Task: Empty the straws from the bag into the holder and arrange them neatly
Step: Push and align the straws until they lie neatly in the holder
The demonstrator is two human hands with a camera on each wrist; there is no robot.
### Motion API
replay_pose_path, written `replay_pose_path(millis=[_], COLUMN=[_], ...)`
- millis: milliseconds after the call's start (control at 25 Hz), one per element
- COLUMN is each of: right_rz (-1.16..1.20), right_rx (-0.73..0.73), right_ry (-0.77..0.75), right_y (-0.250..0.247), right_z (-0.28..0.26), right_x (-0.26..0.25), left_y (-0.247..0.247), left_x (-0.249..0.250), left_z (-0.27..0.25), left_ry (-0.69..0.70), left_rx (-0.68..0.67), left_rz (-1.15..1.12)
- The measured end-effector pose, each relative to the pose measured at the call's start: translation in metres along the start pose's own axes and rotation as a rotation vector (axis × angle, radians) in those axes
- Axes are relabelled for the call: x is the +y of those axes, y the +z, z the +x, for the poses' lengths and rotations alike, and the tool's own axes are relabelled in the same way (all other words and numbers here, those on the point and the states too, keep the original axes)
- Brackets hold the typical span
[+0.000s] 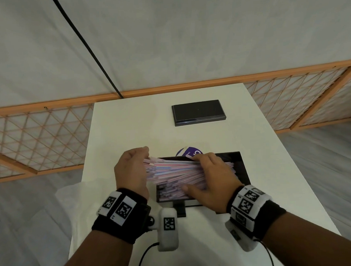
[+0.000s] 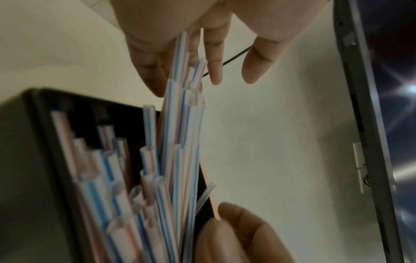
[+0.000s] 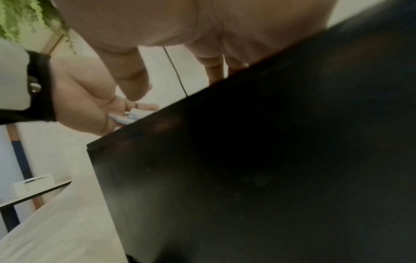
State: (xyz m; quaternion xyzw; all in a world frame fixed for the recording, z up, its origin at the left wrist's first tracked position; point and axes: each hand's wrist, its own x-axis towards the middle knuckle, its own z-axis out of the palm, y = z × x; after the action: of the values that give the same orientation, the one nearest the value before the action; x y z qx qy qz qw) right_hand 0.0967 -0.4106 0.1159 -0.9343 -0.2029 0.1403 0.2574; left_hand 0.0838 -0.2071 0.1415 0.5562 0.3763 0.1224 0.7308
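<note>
— Where are the straws (image 1: 178,171) sitting?

— In the open black holder (image 1: 241,166) on the white worktop (image 1: 114,123), lying as an uneven, slanted heap. Their left ends jut out past the holder's left edge, and more lie lower in the box near the front wall.

— And the left hand (image 1: 131,175)?

— It is at those jutting ends. In the left wrist view its fingers (image 2: 215,71) hang nearly straight around the striped tips, so that grip is released, touching rather than clutching.

— The right hand (image 1: 215,183)?

— It lies over the right part of the bundle, thumb toward the front, fingers curved over the far side of the straws. That grip is grasping the straws.

— Anything else on the worktop?

— A flat black lid (image 1: 198,112) farther back, well apart from the holder, and a purple bag (image 1: 188,152) peeking out just behind the holder's far wall.
</note>
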Motion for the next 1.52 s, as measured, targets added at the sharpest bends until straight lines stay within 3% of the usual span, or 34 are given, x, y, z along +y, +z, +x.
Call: replay_pose_path(millis=[240, 440, 680, 760, 840, 920, 1000, 1160, 1520], right_rz=[-0.231, -0.273, -0.348, -0.338, -0.286, -0.219, -0.187, -0.155, -0.134], right_rx=[-0.234, -0.223, -0.167, -0.159, -0.132, -0.097, -0.068, -0.058, -0.083], right_ry=[0.095, 0.064, 0.033, 0.059, 0.063, 0.05, 0.042, 0.065, 0.091], right_y=[0.0, 0.016, 0.02, 0.019, 0.015, 0.01, 0.006, 0.0, -0.001], right_z=[0.003, 0.012, 0.014, 0.012, 0.009, 0.007, 0.006, 0.005, 0.002], right_x=[0.013, -0.006, -0.018, -0.017, -0.01, -0.007, -0.005, -0.003, -0.003], left_y=[0.007, 0.002, 0.001, -0.003, -0.01, -0.014, -0.012, -0.001, 0.007], left_x=[-0.012, -0.021, -0.027, -0.023, -0.014, -0.008, -0.006, -0.002, 0.006], left_z=[-0.003, -0.002, -0.002, -0.002, -0.004, -0.002, 0.001, 0.004, 0.007], left_ry=[-0.092, 0.007, 0.023, 0.092, 0.246, 0.458, 0.54, 0.431, 0.357], left_rx=[-0.011, 0.072, 0.051, 0.102, 0.118, 0.067, -0.028, -0.045, -0.005], left_rz=[0.003, 0.146, 0.275, 0.385, 0.476, 0.685, 0.923, 1.131, 1.187])
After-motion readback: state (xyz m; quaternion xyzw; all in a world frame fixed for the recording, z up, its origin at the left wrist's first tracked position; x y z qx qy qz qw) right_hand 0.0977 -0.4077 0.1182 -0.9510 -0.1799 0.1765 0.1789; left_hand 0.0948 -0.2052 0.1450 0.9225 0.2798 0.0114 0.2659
